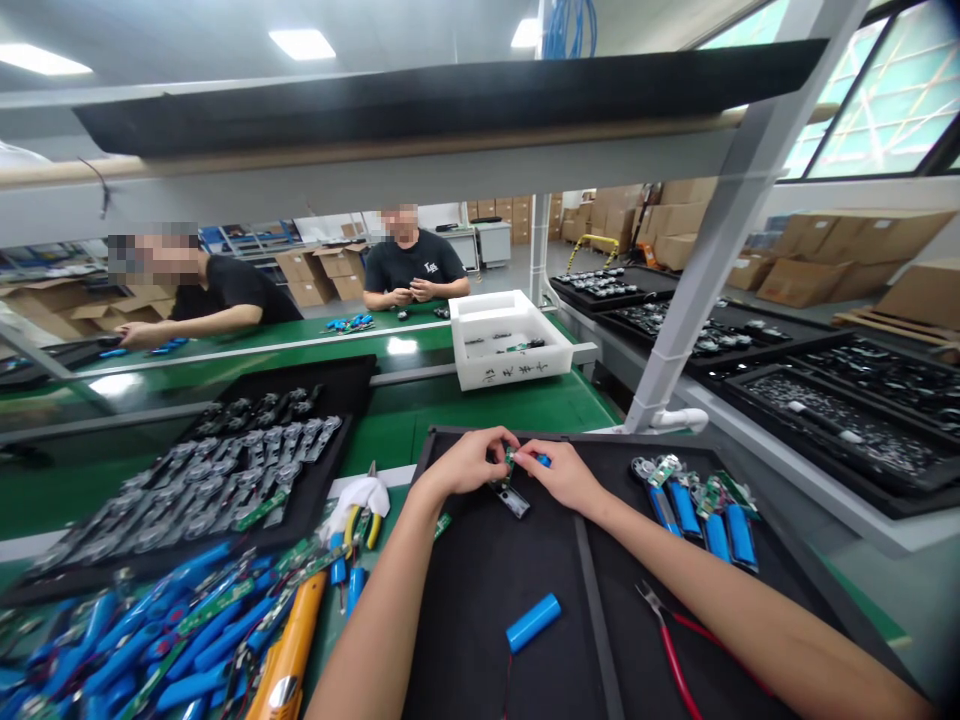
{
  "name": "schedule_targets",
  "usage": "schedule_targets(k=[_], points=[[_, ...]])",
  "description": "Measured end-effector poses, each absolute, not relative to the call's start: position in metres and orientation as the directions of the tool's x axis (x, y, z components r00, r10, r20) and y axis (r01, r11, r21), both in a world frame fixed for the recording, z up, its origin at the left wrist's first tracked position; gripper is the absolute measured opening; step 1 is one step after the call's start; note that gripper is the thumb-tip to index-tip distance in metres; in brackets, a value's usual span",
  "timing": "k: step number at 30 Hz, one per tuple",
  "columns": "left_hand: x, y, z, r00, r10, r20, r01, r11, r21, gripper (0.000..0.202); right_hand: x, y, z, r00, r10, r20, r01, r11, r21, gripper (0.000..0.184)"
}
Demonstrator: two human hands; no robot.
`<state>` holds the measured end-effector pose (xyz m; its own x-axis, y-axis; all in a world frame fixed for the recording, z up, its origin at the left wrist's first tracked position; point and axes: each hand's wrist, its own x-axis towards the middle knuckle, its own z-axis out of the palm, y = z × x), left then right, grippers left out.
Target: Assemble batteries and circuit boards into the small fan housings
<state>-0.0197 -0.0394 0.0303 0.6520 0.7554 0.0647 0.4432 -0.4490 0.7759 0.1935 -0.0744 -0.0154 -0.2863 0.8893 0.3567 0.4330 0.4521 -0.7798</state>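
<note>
My left hand (pixel 466 463) and my right hand (pixel 564 475) meet over the far end of a black tray (pixel 480 590). Together they pinch a small assembly (pixel 512 478): a green circuit board with a dark module hanging under it and a bit of blue cell at my right fingertips. Both hands are closed on it. A loose blue cylindrical battery cell (pixel 533 621) lies on the tray nearer to me. A row of finished blue cells with green boards (pixel 697 500) lies on the tray to the right of my right hand.
Red-handled pliers (pixel 670 640) lie by my right forearm. At left are a pile of blue cells with boards (pixel 142 640), an orange tool (pixel 289 650), yellow-handled cutters (pixel 364 520) and a black tray of parts (pixel 225 470). A white bin (pixel 510 345) sits on the green belt. Two co-workers sit opposite.
</note>
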Motion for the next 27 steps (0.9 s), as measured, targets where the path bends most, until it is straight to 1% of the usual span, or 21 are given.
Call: schedule_targets(k=[12, 20, 27], points=[[-0.0192, -0.0399, 0.0304, 0.648, 0.76, 0.047, 0.45, -0.433, 0.781, 0.037, 0.1933, -0.0748, -0.014, -0.289, 0.887, 0.359, 0.438, 0.456, -0.775, 0.029], [-0.0217, -0.0391, 0.0331, 0.665, 0.746, 0.026, 0.444, -0.422, 0.79, 0.036, 0.1934, -0.0748, -0.013, -0.273, 0.888, 0.37, 0.434, 0.457, -0.776, 0.034], [-0.0212, -0.0401, 0.0328, 0.668, 0.743, 0.033, 0.454, -0.443, 0.773, 0.038, 0.1932, -0.0764, -0.0131, -0.283, 0.884, 0.373, 0.43, 0.465, -0.774, 0.031]])
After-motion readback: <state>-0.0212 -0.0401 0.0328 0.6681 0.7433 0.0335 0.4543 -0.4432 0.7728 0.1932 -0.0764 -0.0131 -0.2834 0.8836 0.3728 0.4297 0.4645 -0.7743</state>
